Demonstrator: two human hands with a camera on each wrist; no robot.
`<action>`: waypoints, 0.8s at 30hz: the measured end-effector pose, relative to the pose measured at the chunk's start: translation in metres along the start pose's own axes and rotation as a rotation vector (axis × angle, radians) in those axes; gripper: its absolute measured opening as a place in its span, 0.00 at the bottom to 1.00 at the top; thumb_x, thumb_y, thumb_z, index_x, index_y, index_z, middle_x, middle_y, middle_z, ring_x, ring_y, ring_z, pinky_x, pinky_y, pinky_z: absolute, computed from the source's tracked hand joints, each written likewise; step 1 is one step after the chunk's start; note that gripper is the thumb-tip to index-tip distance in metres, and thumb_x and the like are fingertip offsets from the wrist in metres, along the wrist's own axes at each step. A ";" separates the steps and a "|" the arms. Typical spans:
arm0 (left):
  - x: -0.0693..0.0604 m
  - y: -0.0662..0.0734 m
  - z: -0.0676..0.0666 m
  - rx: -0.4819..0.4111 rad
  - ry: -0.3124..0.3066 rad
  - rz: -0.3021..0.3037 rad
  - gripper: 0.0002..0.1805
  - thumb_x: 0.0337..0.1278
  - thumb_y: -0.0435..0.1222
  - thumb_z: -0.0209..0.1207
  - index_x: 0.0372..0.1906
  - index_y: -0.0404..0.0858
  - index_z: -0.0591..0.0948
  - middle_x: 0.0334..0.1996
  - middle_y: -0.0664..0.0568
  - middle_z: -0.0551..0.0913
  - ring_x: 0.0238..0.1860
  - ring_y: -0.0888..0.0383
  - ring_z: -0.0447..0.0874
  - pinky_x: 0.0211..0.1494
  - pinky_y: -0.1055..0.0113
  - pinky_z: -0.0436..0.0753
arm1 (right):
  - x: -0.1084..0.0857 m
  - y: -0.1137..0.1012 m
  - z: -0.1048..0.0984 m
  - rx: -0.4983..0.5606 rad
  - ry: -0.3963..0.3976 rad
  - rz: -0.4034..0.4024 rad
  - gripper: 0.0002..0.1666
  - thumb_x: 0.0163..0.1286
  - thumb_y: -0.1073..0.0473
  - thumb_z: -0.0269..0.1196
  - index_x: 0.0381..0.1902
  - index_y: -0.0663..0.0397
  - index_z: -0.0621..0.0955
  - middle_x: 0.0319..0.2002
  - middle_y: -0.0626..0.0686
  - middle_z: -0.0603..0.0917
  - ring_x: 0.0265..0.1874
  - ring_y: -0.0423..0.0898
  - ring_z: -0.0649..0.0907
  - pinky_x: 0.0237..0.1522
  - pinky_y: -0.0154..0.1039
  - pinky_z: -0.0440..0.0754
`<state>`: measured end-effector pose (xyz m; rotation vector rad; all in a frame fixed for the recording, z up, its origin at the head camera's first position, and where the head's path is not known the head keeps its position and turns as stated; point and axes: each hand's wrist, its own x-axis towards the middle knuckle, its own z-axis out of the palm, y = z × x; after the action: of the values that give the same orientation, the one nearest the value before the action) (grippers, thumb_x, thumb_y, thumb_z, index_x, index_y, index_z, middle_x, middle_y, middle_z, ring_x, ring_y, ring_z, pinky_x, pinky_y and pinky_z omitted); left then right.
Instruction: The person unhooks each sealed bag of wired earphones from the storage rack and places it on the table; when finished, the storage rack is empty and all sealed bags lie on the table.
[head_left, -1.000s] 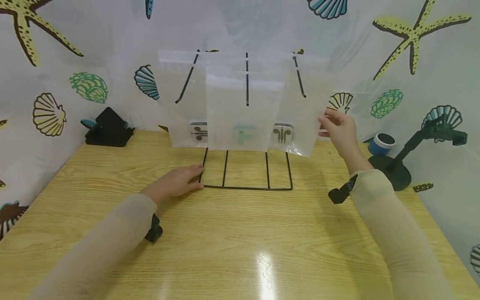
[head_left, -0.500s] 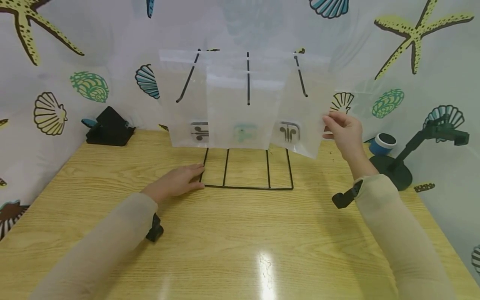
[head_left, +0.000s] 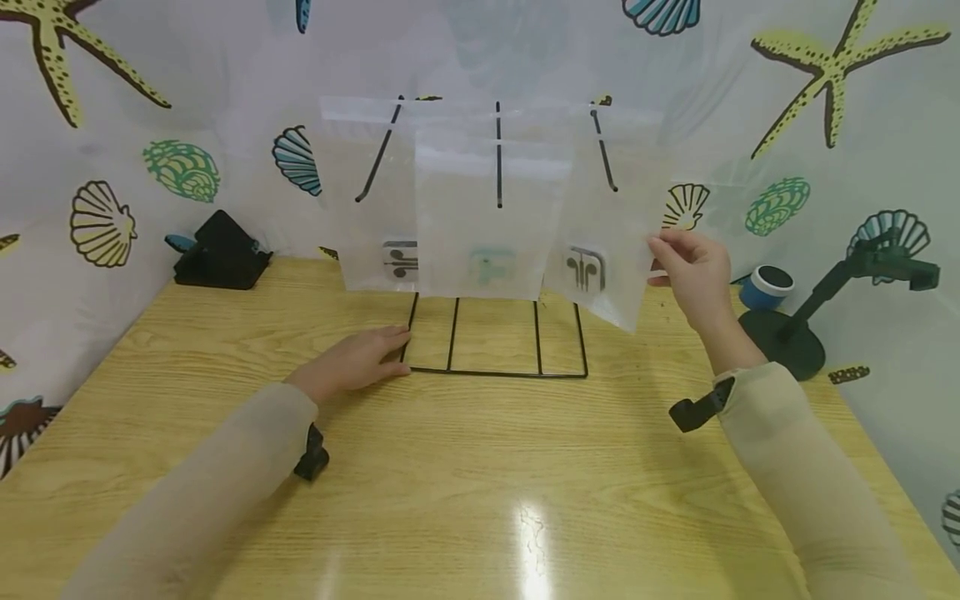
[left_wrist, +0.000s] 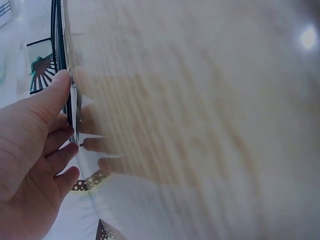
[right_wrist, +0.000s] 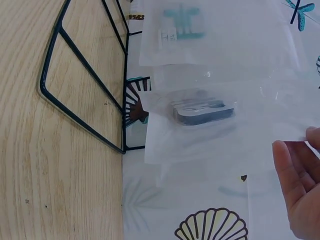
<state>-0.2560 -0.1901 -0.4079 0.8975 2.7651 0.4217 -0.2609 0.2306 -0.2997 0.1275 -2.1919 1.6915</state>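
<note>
A black wire rack (head_left: pixel 495 373) stands on the table, with three hooks. Frosted plastic bags hang from them: a left bag (head_left: pixel 356 229) with a square earphone case (head_left: pixel 401 262), a middle bag (head_left: pixel 453 217) with a teal object (head_left: pixel 491 265), and a right bag (head_left: pixel 622 225) with another earphone case (right_wrist: pixel 202 112). My right hand (head_left: pixel 697 275) pinches the right bag's outer edge between thumb and fingers, tilting its lower part outward. My left hand (head_left: pixel 352 360) rests at the left side of the rack's base, its thumb and extended fingertips touching the wire (left_wrist: pixel 62 40).
A black stand (head_left: pixel 221 254) sits at the table's back left. On the right are a blue jar with a dark top (head_left: pixel 765 287) and a black stand with a jointed arm (head_left: pixel 813 308). A shell-and-starfish printed sheet (head_left: pixel 225 58) hangs behind.
My right hand has moved slightly right and down, pulling the right bag's edge outward; its earphone case has shifted right and turned. My left hand stays at the rack's base.
</note>
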 end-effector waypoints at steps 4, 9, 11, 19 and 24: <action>0.000 0.001 0.000 0.001 -0.004 -0.008 0.36 0.63 0.45 0.54 0.67 0.26 0.59 0.66 0.35 0.57 0.66 0.41 0.53 0.65 0.49 0.58 | -0.006 -0.004 -0.002 -0.016 0.004 -0.002 0.17 0.63 0.56 0.63 0.43 0.65 0.82 0.30 0.49 0.81 0.26 0.41 0.80 0.25 0.31 0.82; 0.000 0.001 0.000 0.004 -0.009 -0.002 0.35 0.64 0.44 0.54 0.66 0.25 0.59 0.66 0.34 0.57 0.66 0.41 0.53 0.65 0.49 0.58 | -0.013 -0.009 -0.007 -0.004 -0.006 -0.030 0.14 0.63 0.59 0.63 0.41 0.65 0.82 0.29 0.49 0.81 0.25 0.41 0.80 0.24 0.30 0.81; 0.001 0.001 -0.001 0.004 -0.013 -0.004 0.35 0.64 0.44 0.54 0.66 0.25 0.59 0.66 0.35 0.57 0.66 0.41 0.53 0.65 0.49 0.58 | -0.016 -0.010 -0.008 0.015 -0.016 -0.047 0.13 0.63 0.60 0.63 0.40 0.65 0.82 0.28 0.48 0.81 0.24 0.41 0.81 0.23 0.31 0.81; 0.001 0.000 0.000 0.012 -0.021 -0.014 0.36 0.64 0.45 0.53 0.67 0.26 0.58 0.66 0.35 0.57 0.67 0.41 0.53 0.65 0.49 0.58 | -0.030 -0.016 -0.015 0.009 -0.035 -0.074 0.12 0.63 0.61 0.63 0.40 0.65 0.82 0.29 0.47 0.82 0.23 0.40 0.81 0.22 0.32 0.81; 0.001 0.000 0.000 0.009 -0.014 -0.004 0.35 0.64 0.45 0.53 0.67 0.26 0.59 0.66 0.34 0.57 0.66 0.41 0.53 0.65 0.49 0.58 | -0.039 -0.022 -0.019 -0.061 -0.029 -0.081 0.16 0.63 0.59 0.63 0.42 0.68 0.81 0.31 0.47 0.82 0.24 0.40 0.82 0.22 0.33 0.82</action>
<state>-0.2569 -0.1897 -0.4080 0.8931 2.7574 0.4016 -0.2143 0.2364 -0.2888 0.2233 -2.2262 1.5875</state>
